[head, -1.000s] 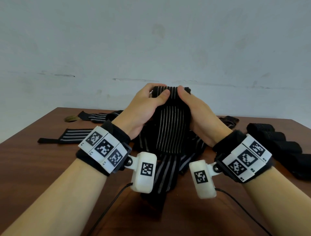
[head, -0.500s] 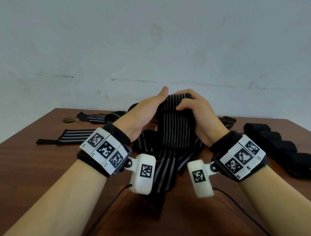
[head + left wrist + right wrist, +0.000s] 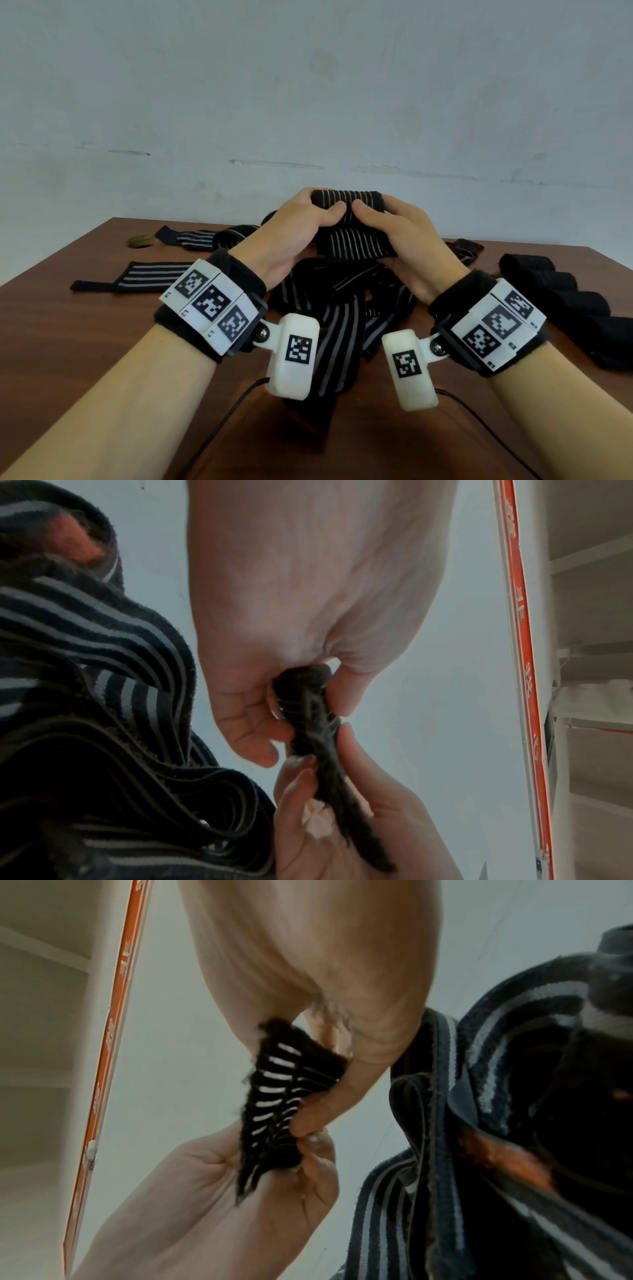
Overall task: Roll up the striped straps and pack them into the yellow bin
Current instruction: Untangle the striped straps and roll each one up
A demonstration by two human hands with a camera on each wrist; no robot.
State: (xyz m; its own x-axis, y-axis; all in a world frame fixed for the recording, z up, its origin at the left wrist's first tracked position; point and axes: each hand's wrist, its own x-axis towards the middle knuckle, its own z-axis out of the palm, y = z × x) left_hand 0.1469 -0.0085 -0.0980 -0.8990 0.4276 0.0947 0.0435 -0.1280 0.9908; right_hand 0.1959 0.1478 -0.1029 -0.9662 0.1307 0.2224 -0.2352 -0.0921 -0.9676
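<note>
From the head view, the left hand point(image 3: 291, 233) and the right hand point(image 3: 400, 236) grip the rolled top of one striped strap point(image 3: 349, 219), thumbs pressed on the near face and the other fingers curled behind, so both are clenched round the roll, held up above the wooden worktop point(image 3: 68, 325); the strap's loose tail hangs down into a heap of unrolled straps point(image 3: 342, 308) between the wrists. It looks a soft, light, stretchy knitted band, black with thin pale lengthwise stripes, limp enough that a slack roll would likely spring open, so the sensible hold is across the full width at both ends of the roll, with some tension kept on the tail. One flat strap point(image 3: 137, 277) lies at the left, and a row of dark rolled straps point(image 3: 561, 291) at the right; the yellow bin is not in sight. From the left wrist view, the roll point(image 3: 308, 696) shows end-on as a fuzzy, flattened coil pinched between thumb and fingers point(image 3: 246, 723), with ribbed folds of strap point(image 3: 103, 642) beside it. From the right wrist view, the roll point(image 3: 284, 1091) shows as layered edges, its pale stripes bright, squeezed by both thumbs, with looped strap edges point(image 3: 428, 1123) hanging at the right
</note>
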